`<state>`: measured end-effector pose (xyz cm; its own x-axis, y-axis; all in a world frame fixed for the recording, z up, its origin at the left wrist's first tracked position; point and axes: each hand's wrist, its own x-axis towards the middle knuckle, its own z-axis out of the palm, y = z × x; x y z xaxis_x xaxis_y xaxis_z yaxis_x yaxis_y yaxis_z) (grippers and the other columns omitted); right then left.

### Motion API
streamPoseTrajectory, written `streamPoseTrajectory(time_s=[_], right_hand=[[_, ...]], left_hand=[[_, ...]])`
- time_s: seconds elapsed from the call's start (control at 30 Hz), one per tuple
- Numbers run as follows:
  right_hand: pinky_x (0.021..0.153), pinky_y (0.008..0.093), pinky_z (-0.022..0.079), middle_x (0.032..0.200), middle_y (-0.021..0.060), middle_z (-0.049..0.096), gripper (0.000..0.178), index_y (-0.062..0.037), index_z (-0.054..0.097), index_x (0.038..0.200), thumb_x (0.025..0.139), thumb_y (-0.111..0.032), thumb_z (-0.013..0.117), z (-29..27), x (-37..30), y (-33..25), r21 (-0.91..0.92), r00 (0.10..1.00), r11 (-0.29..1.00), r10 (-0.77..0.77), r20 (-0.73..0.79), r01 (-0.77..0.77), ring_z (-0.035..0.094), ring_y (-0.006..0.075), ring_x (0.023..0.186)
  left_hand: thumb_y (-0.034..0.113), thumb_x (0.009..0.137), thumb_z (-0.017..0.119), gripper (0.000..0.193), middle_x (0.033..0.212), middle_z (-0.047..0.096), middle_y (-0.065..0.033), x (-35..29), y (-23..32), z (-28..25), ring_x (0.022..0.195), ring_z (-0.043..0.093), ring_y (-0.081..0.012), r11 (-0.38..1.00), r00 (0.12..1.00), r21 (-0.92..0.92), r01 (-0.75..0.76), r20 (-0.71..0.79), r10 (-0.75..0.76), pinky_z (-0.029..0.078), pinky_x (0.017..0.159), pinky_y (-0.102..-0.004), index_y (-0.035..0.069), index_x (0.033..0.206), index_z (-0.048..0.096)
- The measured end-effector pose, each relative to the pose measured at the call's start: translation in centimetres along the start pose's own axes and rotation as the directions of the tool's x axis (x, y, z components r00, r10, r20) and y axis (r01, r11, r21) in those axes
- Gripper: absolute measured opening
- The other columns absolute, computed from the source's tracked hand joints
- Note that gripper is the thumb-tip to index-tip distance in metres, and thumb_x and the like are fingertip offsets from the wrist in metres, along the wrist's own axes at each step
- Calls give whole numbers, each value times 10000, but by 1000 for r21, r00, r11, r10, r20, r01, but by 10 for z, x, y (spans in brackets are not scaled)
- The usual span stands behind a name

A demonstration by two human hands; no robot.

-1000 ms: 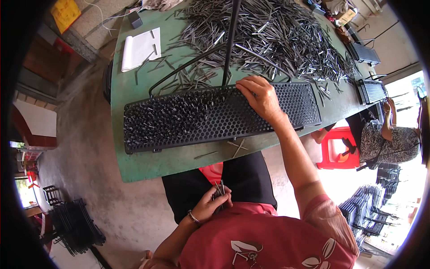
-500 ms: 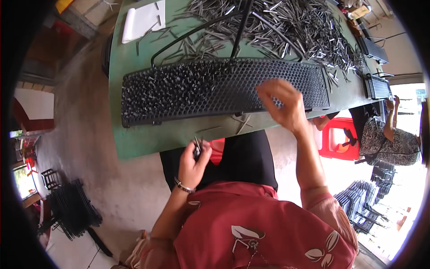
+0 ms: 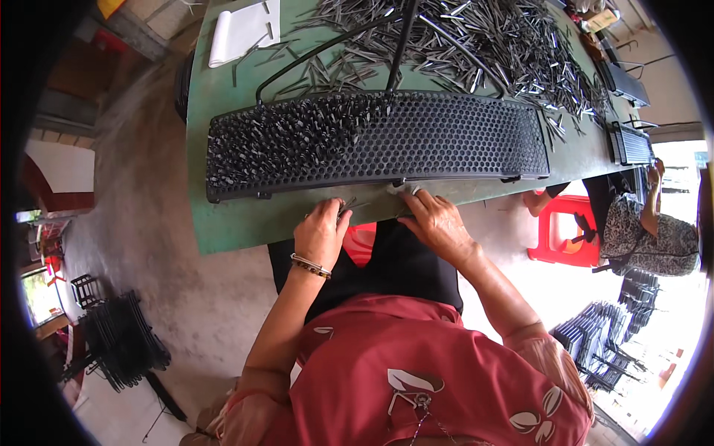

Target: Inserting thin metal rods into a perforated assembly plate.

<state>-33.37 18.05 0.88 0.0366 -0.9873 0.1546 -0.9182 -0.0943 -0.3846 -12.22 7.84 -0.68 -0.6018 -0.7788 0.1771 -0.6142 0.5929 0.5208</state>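
Note:
A long black perforated panel (image 3: 454, 137) lies along the near side of the green table. Thin dark strips (image 3: 275, 137) fill the holes across roughly its left half; the right half shows bare holes. A bent black metal frame (image 3: 399, 52) rises behind it. My left hand (image 3: 320, 232), at the table's front edge, is closed around a few thin dark strips (image 3: 349, 206) whose ends poke out. My right hand (image 3: 440, 224) rests at the same edge, just below the panel's middle, fingers bent together; what they grip is hidden. Something whitish (image 3: 398, 189) shows at its fingertips.
A big heap of loose dark strips (image 3: 476, 48) covers the far side of the table (image 3: 223, 230). A white sheet (image 3: 242, 37) lies at the far left. Another person (image 3: 643, 230) sits at the right near a red stool (image 3: 561, 230). Stacked black frames (image 3: 119, 342) stand on the floor.
My right hand has come down from above the panel to the table's front edge, where loose strips lay. My left hand has risen slightly to that edge, still holding strips.

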Motion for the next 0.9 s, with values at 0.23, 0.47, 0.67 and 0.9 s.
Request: streamPoseTrajectory(time_s=[0.23,0.47,0.67,0.9], right_hand=[[694,379,494,873,107,553,250,-46,540,969,768,-119,669,7,-4,0,105,999,994,-26,-37,30,606,302,753],[658,380,502,853,114,558,261,-41,584,1007,767,-84,676,-1,1,-3,237,997,971,50,-57,-35,603,310,751],[663,372,504,899,102,547,219,-34,626,980,770,-77,668,4,-2,2,115,995,989,-95,-10,95,602,294,744],[576,274,471,816,62,583,183,-1,662,922,752,-14,729,-37,17,-17,604,961,792,224,-163,-83,558,140,634]], left_hand=[[156,834,647,181,828,654,-136,-4,2,4,732,649,-311,998,998,-17,64,21,-64,517,606,-379,28,948,590],[192,913,596,148,628,481,42,-10,12,-16,518,445,-19,175,775,-768,615,549,-314,316,395,-189,50,890,560],[224,947,534,151,741,433,35,-18,15,-18,507,337,-22,-379,680,-654,655,729,-84,251,391,-171,77,930,505],[244,932,548,187,867,495,-25,-16,26,-14,576,398,-33,-436,711,-632,641,702,27,273,396,-163,64,956,502]])
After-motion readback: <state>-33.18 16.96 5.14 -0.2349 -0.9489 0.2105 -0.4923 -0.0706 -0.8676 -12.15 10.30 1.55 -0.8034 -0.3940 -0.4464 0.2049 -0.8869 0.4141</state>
